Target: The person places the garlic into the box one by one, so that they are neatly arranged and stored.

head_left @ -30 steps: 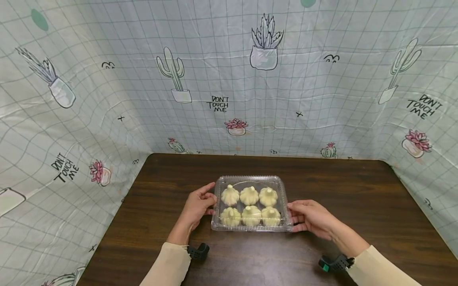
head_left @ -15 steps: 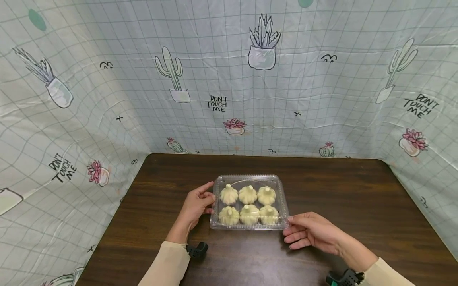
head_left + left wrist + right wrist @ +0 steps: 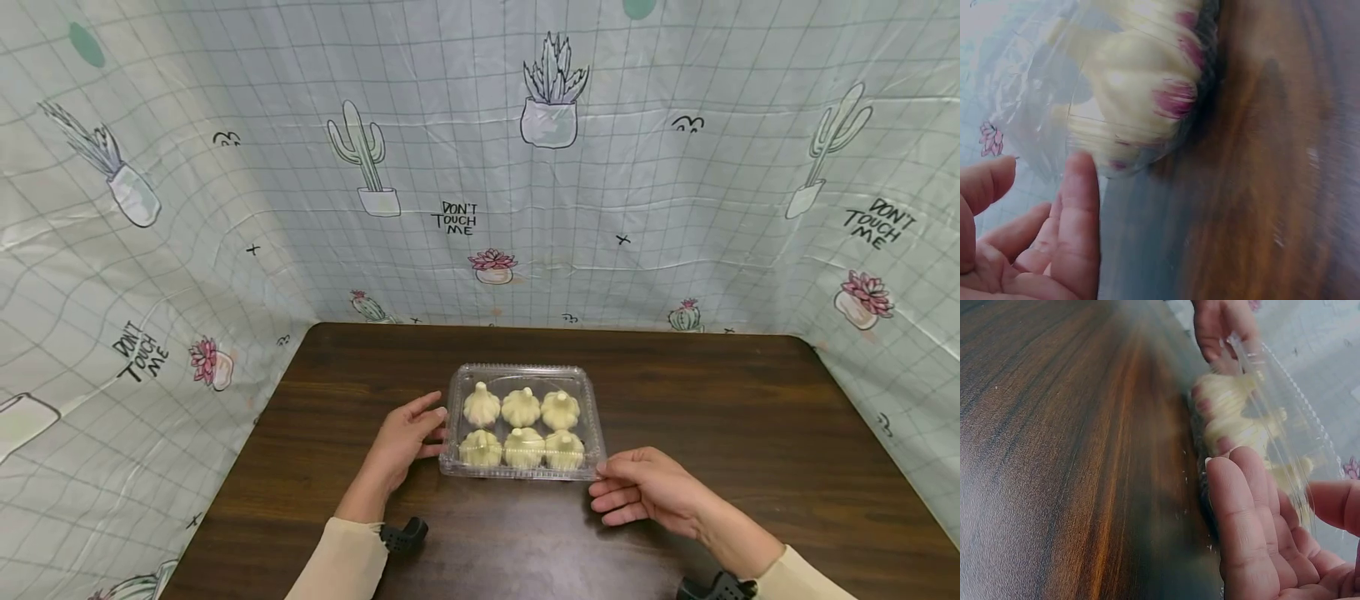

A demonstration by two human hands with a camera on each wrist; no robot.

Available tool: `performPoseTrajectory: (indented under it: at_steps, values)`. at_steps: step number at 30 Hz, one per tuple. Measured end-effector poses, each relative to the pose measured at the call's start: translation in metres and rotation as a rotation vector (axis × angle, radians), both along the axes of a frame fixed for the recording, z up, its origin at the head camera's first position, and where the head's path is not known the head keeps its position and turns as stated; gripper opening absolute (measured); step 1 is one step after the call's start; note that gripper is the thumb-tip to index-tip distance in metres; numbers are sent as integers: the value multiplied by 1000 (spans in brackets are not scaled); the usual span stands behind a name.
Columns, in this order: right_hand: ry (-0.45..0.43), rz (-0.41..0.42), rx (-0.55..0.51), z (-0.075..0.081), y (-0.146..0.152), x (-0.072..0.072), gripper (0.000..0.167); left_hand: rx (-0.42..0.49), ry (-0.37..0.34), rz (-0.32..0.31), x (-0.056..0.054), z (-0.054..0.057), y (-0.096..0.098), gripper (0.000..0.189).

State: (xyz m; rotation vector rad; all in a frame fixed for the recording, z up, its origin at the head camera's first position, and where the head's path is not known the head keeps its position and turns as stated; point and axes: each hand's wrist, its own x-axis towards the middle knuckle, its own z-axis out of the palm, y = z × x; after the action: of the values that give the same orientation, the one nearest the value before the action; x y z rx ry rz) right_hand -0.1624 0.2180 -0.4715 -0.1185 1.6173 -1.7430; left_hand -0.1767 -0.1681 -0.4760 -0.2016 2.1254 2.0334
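A clear plastic clamshell box [image 3: 517, 473] stands on the table with its lid down. Inside it sit two rows of pale garlic bulbs [image 3: 521, 408]; purple patches show on the garlic [image 3: 1174, 98] in the left wrist view. My left hand [image 3: 405, 435] is at the box's left side, fingers loosely extended and thumb apart from them. At the front right corner is my right hand [image 3: 660, 492], its thumb at the rim. The right fingers [image 3: 1238, 512] stretch beside the box, separate from the thumb. Whether the fingertips touch the plastic is hard to tell.
The dark wooden table [image 3: 360, 358] runs back to a pale grid-patterned curtain [image 3: 600, 183], which hangs behind and along both sides. A black band [image 3: 405, 535] is on the left wrist, and another black band [image 3: 716, 586] is on the right.
The right hand has moved from the box's right side toward its front right corner. My left fingers have loosened and drawn slightly away from the left side. The box shows little movement.
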Motion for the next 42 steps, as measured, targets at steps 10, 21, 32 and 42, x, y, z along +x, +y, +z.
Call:
performPoseTrajectory:
  at_steps: [10,21,32,42]
  values:
    - [-4,-12,11,1,0,0,36,70,-125,-215,33,0,-8,48]
    - [-32,-4,16,-2,-1,0,39,113,-253,-314,43,4,-6,36]
    - [-24,-11,-3,-1,-4,1,36,166,-215,-274,40,4,-4,30]
    - [18,-35,-8,-3,-7,1,30,128,-156,-198,36,5,2,20]
